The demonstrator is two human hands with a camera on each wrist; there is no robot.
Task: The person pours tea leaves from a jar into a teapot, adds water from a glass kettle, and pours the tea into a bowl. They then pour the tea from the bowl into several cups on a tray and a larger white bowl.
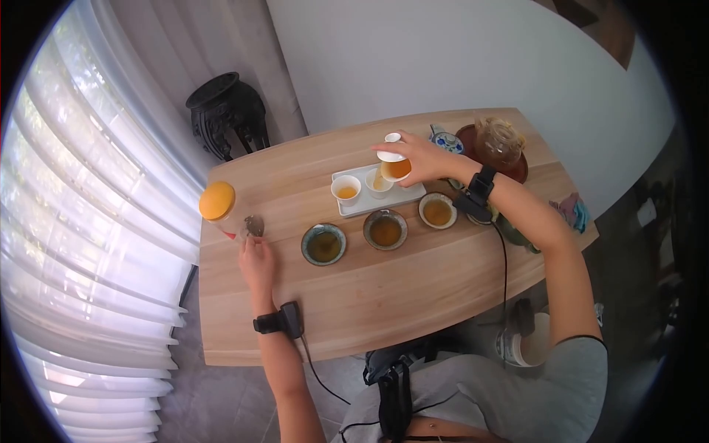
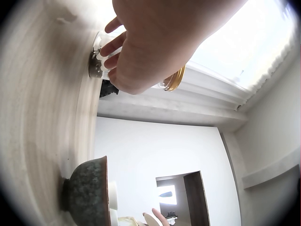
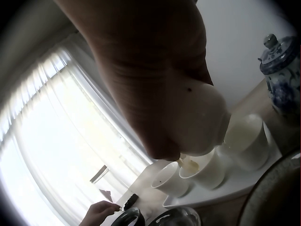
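My right hand [image 1: 417, 161] grips a tilted white gaiwan [image 3: 197, 120] by its rim, over a white tray [image 1: 373, 209]. Pale tea runs from it into the middle white cup [image 3: 207, 174]. Left of that stands another white cup [image 1: 346, 190] with amber tea in it; a third white cup [image 3: 247, 143] is on the tray's other side, largely under my hand in the head view. My left hand [image 1: 256, 258] rests against a clear glass jar [image 2: 96, 63] with dark bits at its bottom and an orange-yellow lid [image 1: 217, 201]; its thumb is hidden in the left wrist view.
Three patterned bowls of tea, a greenish bowl [image 1: 323, 244], a middle bowl [image 1: 385, 229] and a paler bowl [image 1: 437, 211], line the tray's near side. Behind my right forearm are a blue-and-white lidded pot [image 3: 282, 75] and a glass vessel [image 1: 501, 142]. A cable [image 1: 505, 295] hangs from my right wrist.
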